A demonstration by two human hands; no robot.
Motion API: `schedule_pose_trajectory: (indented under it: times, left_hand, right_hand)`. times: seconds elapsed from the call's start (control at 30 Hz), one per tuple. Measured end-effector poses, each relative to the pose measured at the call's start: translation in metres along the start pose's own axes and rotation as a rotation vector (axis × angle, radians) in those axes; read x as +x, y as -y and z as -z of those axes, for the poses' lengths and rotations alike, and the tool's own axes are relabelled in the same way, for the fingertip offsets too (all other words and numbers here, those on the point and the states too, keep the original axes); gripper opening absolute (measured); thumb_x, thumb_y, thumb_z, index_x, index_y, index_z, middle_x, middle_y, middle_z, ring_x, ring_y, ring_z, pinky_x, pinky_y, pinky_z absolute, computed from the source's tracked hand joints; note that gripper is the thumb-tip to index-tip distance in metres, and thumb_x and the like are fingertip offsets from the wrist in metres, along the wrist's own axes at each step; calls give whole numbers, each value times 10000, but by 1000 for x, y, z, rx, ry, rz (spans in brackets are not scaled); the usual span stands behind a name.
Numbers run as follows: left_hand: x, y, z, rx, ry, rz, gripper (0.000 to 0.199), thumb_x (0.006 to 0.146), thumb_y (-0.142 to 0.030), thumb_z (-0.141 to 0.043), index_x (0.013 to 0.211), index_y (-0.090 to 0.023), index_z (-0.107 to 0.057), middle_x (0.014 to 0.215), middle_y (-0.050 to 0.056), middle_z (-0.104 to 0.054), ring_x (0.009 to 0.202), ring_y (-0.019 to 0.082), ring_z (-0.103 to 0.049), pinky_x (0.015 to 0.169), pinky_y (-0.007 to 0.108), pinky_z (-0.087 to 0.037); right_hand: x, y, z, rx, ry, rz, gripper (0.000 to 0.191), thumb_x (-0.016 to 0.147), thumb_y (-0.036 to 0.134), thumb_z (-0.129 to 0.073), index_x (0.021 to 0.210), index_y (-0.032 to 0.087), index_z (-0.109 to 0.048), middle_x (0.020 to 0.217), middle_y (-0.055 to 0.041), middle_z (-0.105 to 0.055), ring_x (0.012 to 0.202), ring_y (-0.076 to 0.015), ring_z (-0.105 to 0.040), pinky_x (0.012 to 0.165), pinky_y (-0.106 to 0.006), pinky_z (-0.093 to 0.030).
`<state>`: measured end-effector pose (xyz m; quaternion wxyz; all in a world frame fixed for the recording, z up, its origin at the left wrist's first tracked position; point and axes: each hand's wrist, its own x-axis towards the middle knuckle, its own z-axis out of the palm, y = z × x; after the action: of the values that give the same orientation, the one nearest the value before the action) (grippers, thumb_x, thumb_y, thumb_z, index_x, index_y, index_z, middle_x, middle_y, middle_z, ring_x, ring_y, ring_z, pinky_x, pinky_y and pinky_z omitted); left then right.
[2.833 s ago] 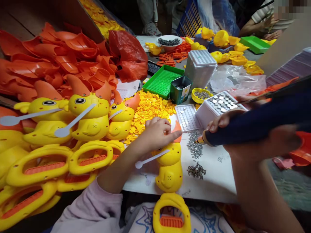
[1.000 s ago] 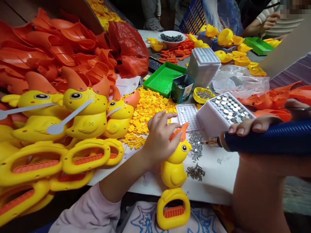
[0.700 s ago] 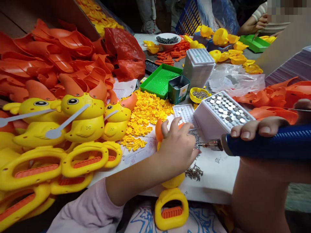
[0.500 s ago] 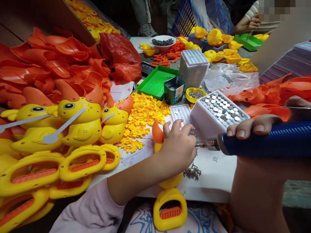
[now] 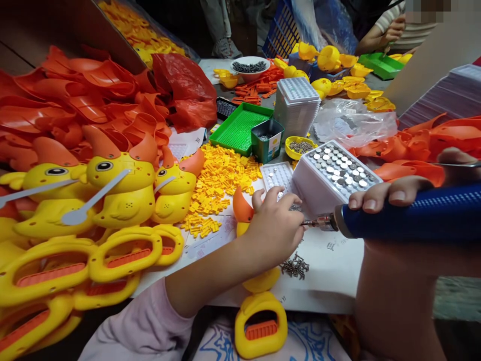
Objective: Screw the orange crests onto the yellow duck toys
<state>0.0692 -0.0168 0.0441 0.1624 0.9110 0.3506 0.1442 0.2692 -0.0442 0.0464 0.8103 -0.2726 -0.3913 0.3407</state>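
My left hand (image 5: pixel 276 220) is over a yellow toy duck (image 5: pixel 261 283) with an orange beak, hiding much of its body. Its thumb and forefinger are drawn together at the driver's tip, and whatever they pinch is hidden. In my right hand (image 5: pixel 391 195) is a blue electric screwdriver (image 5: pixel 406 213), held level with its bit pointing left and meeting my left fingers. The duck's ring handle (image 5: pixel 261 326) hangs over the near table edge, by my lap. A small heap of loose screws (image 5: pixel 295 265) lies right of the duck.
Assembled ducks (image 5: pixel 120 190) crowd the left, in front of piled orange parts (image 5: pixel 86 95). Small yellow clips (image 5: pixel 214 180) spread across the middle. Beyond are a green tray (image 5: pixel 240 128), a dark tin (image 5: pixel 267 140) and a white tray of metal discs (image 5: pixel 338 163). Another person's hand (image 5: pixel 394 27) shows far right.
The view has shifted slightly, moving most things a little left in the picture. Both hands, the screwdriver and the duck keep nearly the same positions relative to each other.
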Motion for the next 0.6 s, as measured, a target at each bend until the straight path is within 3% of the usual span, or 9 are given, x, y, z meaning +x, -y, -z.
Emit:
schedule_pose_trajectory:
  times: [0.1,0.17,0.27,0.33,0.4,0.5,0.6]
  left_hand:
    - [0,1,1,-7,23,-17,161,867,-224,-599,801,-202,-744,1222,55,-663,1198,376,-463,946,631,-309]
    - [0,1,2,-10,41,-22,168,873,-232,-598,797,-203,-745,1210,50,-670,1182,369,-474,946,627,-307]
    - [0,3,3,-3,56,-12,165,870,-230,-598,799,-200,-745,1196,42,-675,1186,373,-471,962,638,-289]
    - [0,4,3,2,66,-8,169,871,-233,-593,801,-196,-742,1184,45,-677,1189,375,-470,963,643,-284]
    - [-1,6,2,6,72,-11,178,873,-243,-586,796,-191,-738,1169,52,-679,1189,378,-469,958,643,-285]
    - [-1,9,1,16,73,-29,185,871,-246,-578,781,-183,-727,1154,55,-678,1192,384,-465,952,638,-285]
    - [-2,10,2,26,75,-38,189,870,-237,-567,773,-171,-715,1158,54,-674,1192,382,-468,943,629,-288]
  right_hand:
    - [-2,1,-8,4,144,77,454,623,591,-704,968,296,-705,648,14,-661,463,-221,-582,433,-412,-537]
    - [-6,4,-16,10,169,44,399,676,545,-696,985,292,-698,698,4,-683,509,-217,-603,474,-410,-552]
    - [-12,7,-16,11,87,-84,499,641,659,-685,1008,323,-662,737,-10,-658,574,-262,-614,525,-489,-551]
    - [-12,4,-8,34,44,-64,542,666,732,-588,1042,345,-645,736,-19,-631,566,-277,-606,503,-520,-536]
    - [-11,0,-2,44,66,-21,562,675,749,-538,1058,353,-648,722,-19,-626,542,-279,-604,461,-523,-532]
    - [-10,-4,-4,13,154,-36,611,604,732,-624,1038,304,-671,674,-16,-639,503,-271,-596,426,-519,-540]
    - [-10,-3,-12,-26,125,-73,603,648,715,-624,1066,284,-675,668,-15,-653,509,-257,-594,459,-501,-557]
